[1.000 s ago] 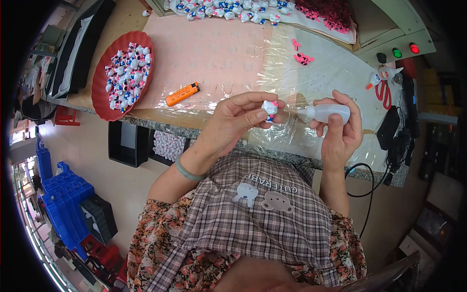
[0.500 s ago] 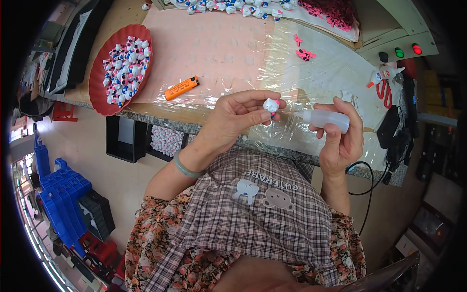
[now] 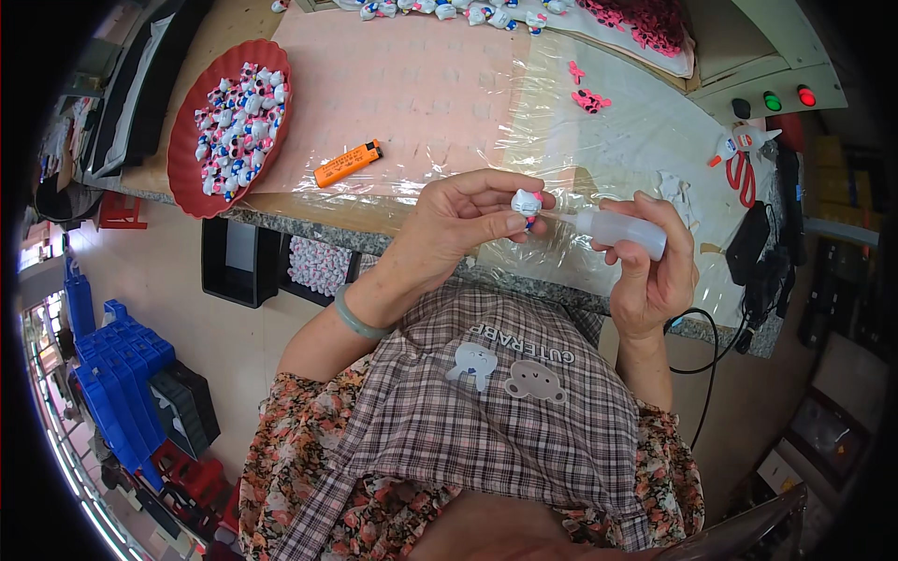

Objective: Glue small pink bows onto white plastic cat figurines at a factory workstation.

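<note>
Between the thumb and fingers of my left hand (image 3: pixel 468 217) is a small white cat figurine (image 3: pixel 526 203) with pink and blue parts. My right hand (image 3: pixel 655 266) is wrapped round a translucent white squeeze bottle (image 3: pixel 625 232), held nearly level. Its thin nozzle points left and reaches the figurine's side; whether the tip touches cannot be made out. Both hands are above the near edge of the table. A red scalloped bowl (image 3: pixel 178 159) full of similar figurines stands to the left. Loose pink bow-shaped pieces (image 3: pixel 589 100) lie beyond my hands.
An orange lighter (image 3: pixel 348 164) lies on the pink sheet (image 3: pixel 393 93). More figurines (image 3: pixel 449 11) and a pile of pink pieces (image 3: pixel 645 26) are at the back. Red-handled scissors (image 3: pixel 741 178) and a glue bottle (image 3: pixel 728 148) lie at right, near black cables (image 3: pixel 767 252). Black bins (image 3: pixel 241 266) stand below the table's edge.
The squeeze bottle has shifted slightly left, bringing its nozzle closer to the figurine. The figurine has turned a little in my left fingers.
</note>
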{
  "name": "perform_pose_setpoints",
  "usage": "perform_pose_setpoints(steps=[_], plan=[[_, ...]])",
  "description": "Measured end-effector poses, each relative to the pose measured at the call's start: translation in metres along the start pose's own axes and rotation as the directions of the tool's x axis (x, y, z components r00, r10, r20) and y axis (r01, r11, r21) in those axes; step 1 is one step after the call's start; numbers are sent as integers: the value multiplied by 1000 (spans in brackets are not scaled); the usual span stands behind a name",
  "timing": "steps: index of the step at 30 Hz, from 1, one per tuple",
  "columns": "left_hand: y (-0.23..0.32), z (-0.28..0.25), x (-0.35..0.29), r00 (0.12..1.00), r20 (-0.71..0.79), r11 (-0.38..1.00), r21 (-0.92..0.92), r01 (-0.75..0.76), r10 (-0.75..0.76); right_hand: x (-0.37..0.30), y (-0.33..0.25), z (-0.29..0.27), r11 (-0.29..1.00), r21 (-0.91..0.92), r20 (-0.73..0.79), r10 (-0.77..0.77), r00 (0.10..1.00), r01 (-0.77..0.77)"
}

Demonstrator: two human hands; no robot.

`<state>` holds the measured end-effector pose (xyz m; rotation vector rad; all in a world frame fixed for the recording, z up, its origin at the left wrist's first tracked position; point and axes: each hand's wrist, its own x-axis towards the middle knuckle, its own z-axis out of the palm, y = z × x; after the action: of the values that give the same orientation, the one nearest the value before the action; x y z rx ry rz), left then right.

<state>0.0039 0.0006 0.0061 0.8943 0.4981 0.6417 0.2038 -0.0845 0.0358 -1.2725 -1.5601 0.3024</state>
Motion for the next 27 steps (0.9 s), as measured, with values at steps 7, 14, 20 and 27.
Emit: perform_pose_setpoints(steps=[7, 14, 20, 27], plan=[[0, 3, -1, 1000, -13, 999, -43, 4, -5, -2, 1, 1, 996, -74, -9, -48, 999, 47], [-1, 2, -2, 999, -54, 998, -65, 5, -8, -1, -3, -1, 988, -122, 12, -92, 996, 93], [-1, 2, -2, 997, -79, 997, -80, -1, -5, -1, -3, -2, 980, -149, 37, -126, 991, 130], [-3, 1, -2, 996, -89, 999, -51, -16, 11, -3, -6, 3, 997, -61, 6, -45, 999, 45]])
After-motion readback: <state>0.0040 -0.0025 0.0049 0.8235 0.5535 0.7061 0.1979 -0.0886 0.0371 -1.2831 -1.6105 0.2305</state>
